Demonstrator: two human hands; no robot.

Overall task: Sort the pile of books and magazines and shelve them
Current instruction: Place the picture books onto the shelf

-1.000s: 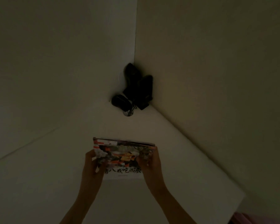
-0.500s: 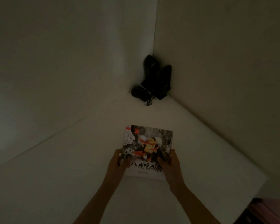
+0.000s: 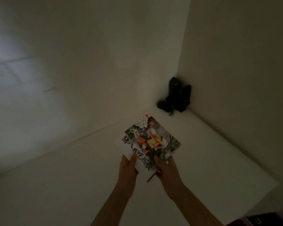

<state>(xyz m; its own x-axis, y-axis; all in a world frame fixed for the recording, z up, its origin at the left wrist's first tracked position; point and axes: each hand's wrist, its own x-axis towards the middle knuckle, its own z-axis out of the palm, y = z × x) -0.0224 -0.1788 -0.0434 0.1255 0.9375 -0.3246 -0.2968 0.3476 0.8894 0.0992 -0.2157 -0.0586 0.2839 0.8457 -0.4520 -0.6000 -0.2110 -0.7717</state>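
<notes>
A thin picture book (image 3: pixel 151 141) with a dark, orange-and-red cover and black Chinese characters is held over a white shelf board (image 3: pixel 72 176) in dim light. My left hand (image 3: pixel 129 167) pinches its near left corner, thumb on the cover. My right hand (image 3: pixel 166 170) grips its near right edge, thumb on top. The book is turned at an angle, its far corner towards the back wall. A thin dark edge pokes out beneath the book near my right hand.
A bundle of black objects (image 3: pixel 176 97) with a cord sits in the back right corner of the shelf. White walls close in behind and to the right. The shelf's front right edge (image 3: pixel 252 209) drops off; something dark lies below it.
The book has swung from edge-on to cover-up and rotated anticlockwise. The view has shifted so the corner objects now lie further right.
</notes>
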